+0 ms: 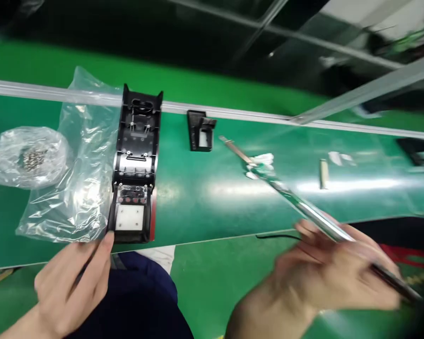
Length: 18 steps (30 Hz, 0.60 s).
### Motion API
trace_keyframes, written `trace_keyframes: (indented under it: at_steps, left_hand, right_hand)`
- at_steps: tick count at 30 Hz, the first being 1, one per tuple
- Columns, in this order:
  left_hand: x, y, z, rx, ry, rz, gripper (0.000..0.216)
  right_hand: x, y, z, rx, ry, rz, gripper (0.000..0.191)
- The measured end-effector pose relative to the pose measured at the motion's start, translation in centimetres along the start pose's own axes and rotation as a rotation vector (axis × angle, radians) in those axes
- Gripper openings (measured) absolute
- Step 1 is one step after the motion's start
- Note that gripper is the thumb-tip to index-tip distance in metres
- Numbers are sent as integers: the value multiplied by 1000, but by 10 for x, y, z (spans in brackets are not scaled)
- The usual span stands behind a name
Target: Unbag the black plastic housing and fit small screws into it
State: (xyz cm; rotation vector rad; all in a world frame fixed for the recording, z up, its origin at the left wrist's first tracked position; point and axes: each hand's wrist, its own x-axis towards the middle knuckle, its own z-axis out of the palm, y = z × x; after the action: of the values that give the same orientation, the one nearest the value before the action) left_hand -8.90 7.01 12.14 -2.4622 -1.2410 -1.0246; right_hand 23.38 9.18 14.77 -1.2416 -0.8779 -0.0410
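My left hand is at the table's front edge, fingers bent, gripping the near left corner of a black plastic housing. The housing lies lengthwise away from me, its ribbed inside facing up, with a white square panel at the near end and a red strip along the right side. My right hand, blurred by motion, is closed round a long slim silver rod-like tool with a dark rear end. Its front points toward a small white clump and a thin brownish strip; the exact tip is smeared.
Left of the housing lies a clear plastic bag, beside another bag holding small metal parts. A small black bracket sits near the metal rail at the back. Farther right are a pale block and white scraps.
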Motion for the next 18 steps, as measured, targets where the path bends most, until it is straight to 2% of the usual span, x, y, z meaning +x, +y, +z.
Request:
trace_keyframes:
  at_steps: [2, 5, 8, 11, 14, 16, 18]
  left_hand:
    - [-21, 6, -8, -141, 46, -62, 38]
    - [-49, 9, -6, -214, 64, -175, 34]
    - [-68, 4, -1, -229, 83, -221, 36]
    - [-76, -5, -1, -226, 90, -221, 39]
    - [-78, -15, -4, -195, 101, -237, 38]
    - [-79, -25, -5, -152, 100, -244, 38]
    - [-79, -40, -6, -110, 88, -257, 38]
  right_hand:
    - [1, -15, 12, 6, -83, -131, 27]
    - [2, -21, 36, -31, -149, -161, 25]
    - [7, -4, 60, -69, -149, -77, 36]
    - [-2, 24, 72, -70, -160, 87, 47]
    - [-44, 41, 61, -26, -319, 291, 52]
    - [-86, 39, 41, -10, -493, 446, 52]
    - [-122, 27, 18, -16, -593, 538, 43]
